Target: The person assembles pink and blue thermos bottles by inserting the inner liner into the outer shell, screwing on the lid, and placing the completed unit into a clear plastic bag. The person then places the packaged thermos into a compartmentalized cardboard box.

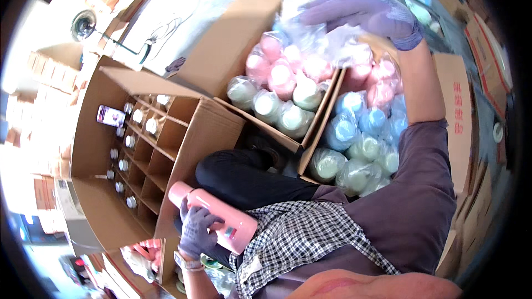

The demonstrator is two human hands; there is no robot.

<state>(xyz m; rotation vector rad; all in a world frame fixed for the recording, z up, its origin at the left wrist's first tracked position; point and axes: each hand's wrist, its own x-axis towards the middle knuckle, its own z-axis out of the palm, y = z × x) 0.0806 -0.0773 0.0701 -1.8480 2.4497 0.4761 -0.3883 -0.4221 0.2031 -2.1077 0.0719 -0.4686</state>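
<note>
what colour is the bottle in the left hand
The bottle is pink; it shows best in the head view.

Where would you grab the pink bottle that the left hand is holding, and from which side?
Probably the pink bottle is best gripped around its wide, rounded body near the base, from the person's right: it slants with its narrower end toward the divided carton, and the left hand covers the opposite flank.

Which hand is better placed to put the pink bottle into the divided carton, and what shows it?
Probably the left hand: it holds the pink bottle, close beside the divided carton. The right hand is raised well away, near the bagged bottles.
</note>
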